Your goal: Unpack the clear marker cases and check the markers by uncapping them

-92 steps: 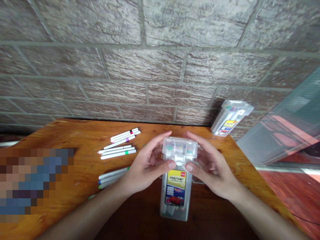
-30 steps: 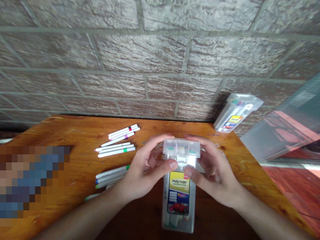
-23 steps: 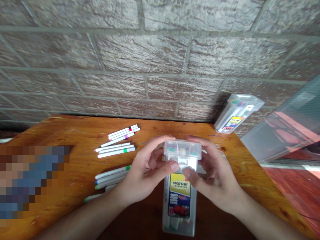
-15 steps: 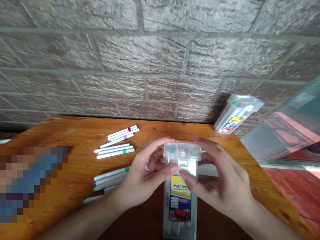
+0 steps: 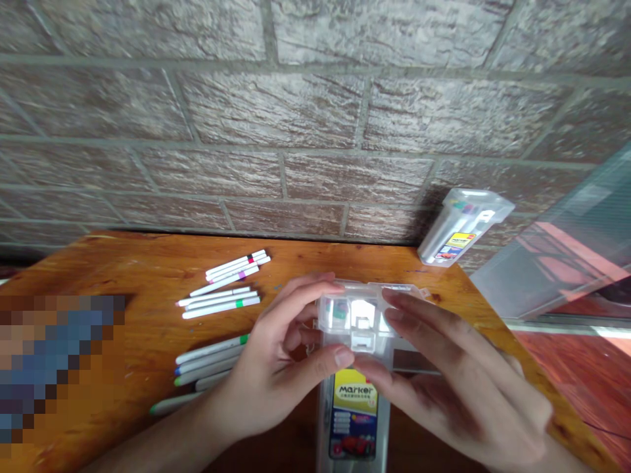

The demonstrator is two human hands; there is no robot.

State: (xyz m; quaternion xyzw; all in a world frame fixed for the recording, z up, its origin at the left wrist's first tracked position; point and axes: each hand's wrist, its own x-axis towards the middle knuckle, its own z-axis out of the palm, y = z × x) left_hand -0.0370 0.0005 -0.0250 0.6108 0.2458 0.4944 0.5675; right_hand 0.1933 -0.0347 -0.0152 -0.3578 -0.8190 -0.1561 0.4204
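Note:
A clear plastic marker case (image 5: 353, 414) stands upright in front of me, its yellow and blue label facing me. My left hand (image 5: 286, 355) wraps around its left side, with the thumb across the front just below the latch. On the right, my right hand (image 5: 458, 361) has its fingertips on the clear lid (image 5: 340, 309) and its thumb near the top of the label. Bright glare on the lid hides whether it is fully closed. Coloured marker ends show faintly through the lid.
Several thin white markers (image 5: 221, 307) and thicker grey-white markers (image 5: 211, 351) lie left on the wooden table (image 5: 142, 276). A second marker case (image 5: 458, 226) stands at the back right by the brick wall (image 5: 315, 112). A blurred-out patch covers the left edge.
The case's top has tipped toward me, so more of the lid and latch shows. My right fingers have moved onto the lid, and that hand is farther right and lower.

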